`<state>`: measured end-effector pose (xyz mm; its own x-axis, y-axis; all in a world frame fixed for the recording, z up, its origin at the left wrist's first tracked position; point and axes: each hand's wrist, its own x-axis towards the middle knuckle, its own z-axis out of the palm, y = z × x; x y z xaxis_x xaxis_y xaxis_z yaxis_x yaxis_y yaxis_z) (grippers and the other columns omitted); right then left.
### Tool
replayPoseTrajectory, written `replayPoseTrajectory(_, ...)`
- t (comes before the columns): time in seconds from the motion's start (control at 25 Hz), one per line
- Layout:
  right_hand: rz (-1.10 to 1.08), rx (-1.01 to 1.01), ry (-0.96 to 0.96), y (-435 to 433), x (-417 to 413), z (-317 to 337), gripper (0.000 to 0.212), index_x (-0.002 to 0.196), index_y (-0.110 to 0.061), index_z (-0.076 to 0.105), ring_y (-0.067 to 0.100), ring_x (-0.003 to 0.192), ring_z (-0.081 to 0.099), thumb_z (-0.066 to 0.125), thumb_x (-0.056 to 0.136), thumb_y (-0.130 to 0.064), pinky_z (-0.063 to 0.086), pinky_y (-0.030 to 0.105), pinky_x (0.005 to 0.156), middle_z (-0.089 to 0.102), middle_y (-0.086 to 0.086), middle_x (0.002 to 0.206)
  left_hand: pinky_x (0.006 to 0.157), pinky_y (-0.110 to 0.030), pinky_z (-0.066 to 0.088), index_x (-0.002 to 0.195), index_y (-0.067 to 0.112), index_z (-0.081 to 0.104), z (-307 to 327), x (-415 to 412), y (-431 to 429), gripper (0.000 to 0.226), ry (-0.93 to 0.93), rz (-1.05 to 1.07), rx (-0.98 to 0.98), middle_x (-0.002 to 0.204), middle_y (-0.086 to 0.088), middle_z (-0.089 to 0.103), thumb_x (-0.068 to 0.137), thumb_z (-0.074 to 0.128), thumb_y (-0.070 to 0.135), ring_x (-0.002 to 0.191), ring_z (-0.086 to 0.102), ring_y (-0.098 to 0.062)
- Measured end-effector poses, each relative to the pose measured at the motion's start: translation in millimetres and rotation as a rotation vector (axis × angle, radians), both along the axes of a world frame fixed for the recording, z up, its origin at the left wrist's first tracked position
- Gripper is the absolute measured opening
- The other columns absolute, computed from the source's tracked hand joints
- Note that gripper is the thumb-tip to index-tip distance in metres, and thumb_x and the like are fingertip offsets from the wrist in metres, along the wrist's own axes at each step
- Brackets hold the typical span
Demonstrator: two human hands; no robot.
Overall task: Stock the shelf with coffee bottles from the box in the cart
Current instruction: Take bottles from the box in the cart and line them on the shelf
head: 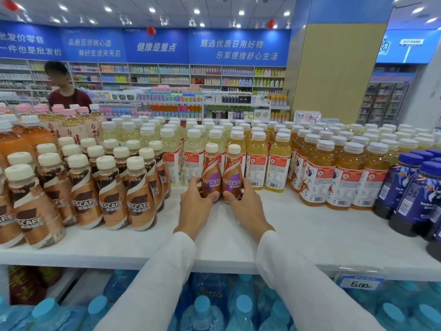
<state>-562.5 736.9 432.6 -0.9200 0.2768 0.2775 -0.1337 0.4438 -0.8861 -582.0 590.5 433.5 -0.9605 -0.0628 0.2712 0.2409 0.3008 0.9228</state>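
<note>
head view: both my hands are out over the top shelf point(286, 225), white sleeves down to the wrists
left hand point(194, 207) is wrapped round the lower body of the left coffee bottle point(210, 174), thumb across the front near the base, fingers round its left side
right hand point(247, 204) grips the right coffee bottle point(232, 175) the same way, mirrored: thumb on the front near the base, fingers round its right side
the two bottles are upright, side by side and touching, purple-and-brown Nescafé labels facing me, cream caps on; can't tell if the bases are on the shelf, my thumbs cover them
they're at the back of a bare stretch of shelf, just in front of the rows of pale yellow drink bottles point(192, 149)
left of that stretch: block of brown-label Nescafé bottles point(108, 194), upright, several rows deep, near my left hand but apart from it
right of it: amber tea bottles point(343, 173) with red-and-white labels, then dark blue bottles point(415, 194) at the far right
price tag point(361, 283) reading 6.00 on the shelf's front lip, right of my right arm
lower level under my arms: blue-capped water bottles point(202, 311)
background: a person in a dark red top point(69, 97) behind the drinks at the left, aisles of goods under blue banners
</note>
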Motion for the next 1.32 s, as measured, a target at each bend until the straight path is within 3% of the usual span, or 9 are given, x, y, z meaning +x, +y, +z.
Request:
replayPoseTrajectory(0.36,-0.003,0.018,-0.016,-1.3,-2.2,-0.1,0.061,0.145,-0.028,0.042,0.019,0.124,0.059,0.070,0.092,-0.038,0.050,0.042,0.105,0.060,-0.004,0.139,0.103,-0.042,0.053,0.140,0.025,0.047,-2.1,-3.8,1.3,0.065,-0.003,0.008,-0.012,0.135,-0.003,0.064,0.086,0.081,0.030,0.118,0.063,-0.022)
replayPoseTrajectory(0.56,0.046,-0.040,-0.026,0.8,6.8,1.1,0.062,0.145,-0.031,0.042,0.017,0.126,0.058,0.073,0.091,-0.034,0.049,0.038,0.106,0.059,-0.007,0.138,0.104,-0.043,0.052,0.145,0.023,0.045,-5.4,-3.6,-0.5,0.074,-0.012,0.026,-0.069,0.138,-0.003,0.064,0.083,0.083,0.037,0.122,0.063,-0.024)
replayPoseTrajectory(0.76,0.040,0.096,-0.106,7.6,44.0,0.4,0.068,0.154,-0.023,0.032,0.021,0.141,0.044,0.066,0.096,-0.037,0.039,0.038,0.115,0.042,-0.002,0.157,0.111,-0.046,0.046,0.152,0.020,0.039,-5.9,20.0,-11.5,0.080,-0.092,0.063,-0.192,0.152,-0.007,0.052,0.087,0.073,0.052,0.136,0.052,-0.029)
replayPoseTrajectory(0.88,0.090,0.152,-0.097,8.5,85.4,-0.8,0.060,0.150,-0.021,0.040,0.019,0.137,0.047,0.062,0.098,-0.040,0.040,0.037,0.114,0.045,-0.003,0.155,0.111,-0.043,0.045,0.147,0.023,0.047,-5.7,65.9,-24.1,0.066,-0.057,0.113,-0.263,0.146,-0.001,0.057,0.091,0.068,0.051,0.132,0.054,-0.023)
replayPoseTrajectory(1.04,0.217,0.097,0.037,-3.3,157.1,-12.1,0.039,0.134,-0.039,0.053,0.007,0.123,0.053,0.060,0.096,-0.047,0.043,0.028,0.098,0.057,-0.018,0.137,0.100,-0.024,0.050,0.130,0.039,0.062,-24.4,168.3,-47.4,0.051,0.061,0.213,-0.070,0.122,0.029,0.064,0.084,0.062,0.061,0.114,0.058,0.003)
replayPoseTrajectory(1.12,0.320,0.021,0.048,-16.9,189.0,-21.0,0.032,0.125,-0.046,0.057,0.000,0.115,0.055,0.061,0.094,-0.050,0.040,0.022,0.090,0.059,-0.029,0.125,0.095,-0.016,0.050,0.124,0.041,0.066,-41.9,220.6,-60.3,0.047,0.096,0.307,0.001,0.114,0.036,0.065,0.083,0.062,0.061,0.113,0.058,0.010)
replayPoseTrajectory(1.24,0.489,-0.112,0.000,-42.9,225.1,-49.3,0.028,0.118,-0.048,0.063,-0.010,0.108,0.057,0.067,0.090,-0.046,0.043,0.015,0.085,0.061,-0.035,0.118,0.096,-0.017,0.050,0.123,0.039,0.068,-74.9,289.6,-82.4,0.032,0.076,0.445,0.055,0.120,0.035,0.065,0.091,0.069,0.046,0.117,0.058,0.010)
replayPoseTrajectory(1.32,0.588,-0.169,-0.063,-62.5,245.2,-81.6,0.028,0.116,-0.040,0.068,-0.004,0.110,0.061,0.072,0.090,-0.033,0.049,0.020,0.089,0.067,-0.024,0.120,0.097,-0.022,0.051,0.122,0.038,0.069,-101.8,334.3,-99.8,0.027,0.016,0.562,0.105,0.120,0.033,0.066,0.095,0.070,0.037,0.117,0.060,0.007)
